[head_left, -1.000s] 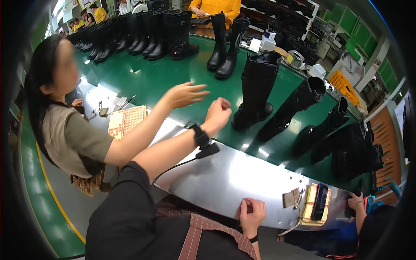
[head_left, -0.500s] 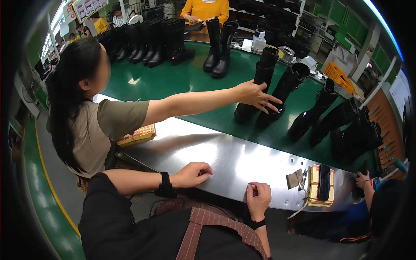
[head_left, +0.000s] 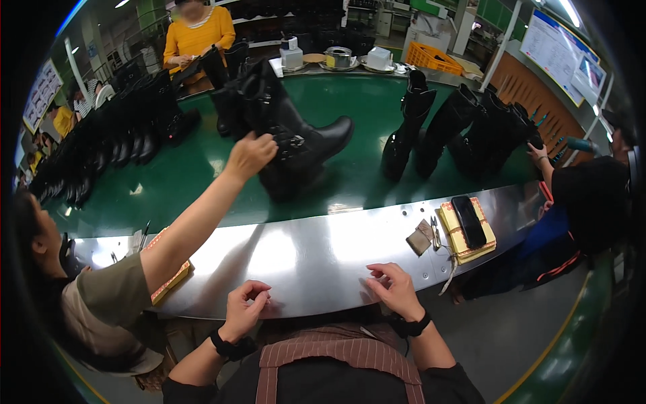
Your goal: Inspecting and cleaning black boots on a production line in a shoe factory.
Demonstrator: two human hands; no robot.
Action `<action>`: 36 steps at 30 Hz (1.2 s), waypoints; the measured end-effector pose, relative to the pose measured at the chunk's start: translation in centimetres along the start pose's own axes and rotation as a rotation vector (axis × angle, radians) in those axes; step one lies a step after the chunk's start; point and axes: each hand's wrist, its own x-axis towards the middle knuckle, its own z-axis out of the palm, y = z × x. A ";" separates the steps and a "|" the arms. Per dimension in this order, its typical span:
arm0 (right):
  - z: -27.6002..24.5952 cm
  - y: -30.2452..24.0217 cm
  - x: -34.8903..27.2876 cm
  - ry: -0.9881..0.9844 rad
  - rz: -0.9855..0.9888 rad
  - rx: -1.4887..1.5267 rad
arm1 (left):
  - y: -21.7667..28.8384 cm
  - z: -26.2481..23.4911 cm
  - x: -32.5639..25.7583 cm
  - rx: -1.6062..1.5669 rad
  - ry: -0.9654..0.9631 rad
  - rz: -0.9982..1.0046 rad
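Note:
My left hand (head_left: 246, 308) is over the near edge of the steel counter (head_left: 303, 246), fingers loosely curled and thumb apart, with nothing in it. On the other side my right hand (head_left: 393, 288) hovers by the same edge, thumb and fingers parted and empty. A co-worker's hand (head_left: 252, 155) reaches in from the left and grips a black buckled boot (head_left: 296, 135), tilted over the green surface; more black boot shows behind and below it. Right of my right hand lie a yellow pad of labels (head_left: 486, 244), a black phone (head_left: 469, 221), thread snips (head_left: 436, 234) and a brown cloth piece (head_left: 420, 240).
Beyond the counter runs a green work surface (head_left: 350, 182). Several black boots (head_left: 407, 128) stand on it at right, with rows of boots (head_left: 134, 128) at left. Co-workers stand left, right and across. A metal tin (head_left: 338, 58) and an orange crate (head_left: 434, 58) are at the back.
The view has swung to the right. The co-worker's hand, earlier reaching across with spread fingers, has closed on a boot and drawn it left. My hands have come over the counter's edge.

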 end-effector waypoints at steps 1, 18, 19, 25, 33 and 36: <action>-1.7 -0.7 0.0 0.087 -0.137 -0.120 | -0.2 -0.2 0.5 -0.018 -0.026 -0.026; -21.8 -15.7 10.0 0.596 -0.300 -0.805 | -5.6 -5.9 -0.8 0.163 0.298 0.080; -21.8 -15.0 11.9 0.572 -0.308 -0.832 | -5.8 -6.0 -0.8 0.180 0.299 0.092; -23.9 -9.7 22.9 0.524 -0.268 -1.002 | -6.4 -5.8 -0.3 0.158 0.352 0.062; -23.8 -7.6 29.3 0.367 0.112 -1.173 | -5.3 -5.5 -0.7 0.252 0.359 0.090; -21.3 -8.9 29.3 0.332 -0.045 -1.128 | -4.7 -5.2 -0.4 0.353 0.376 0.178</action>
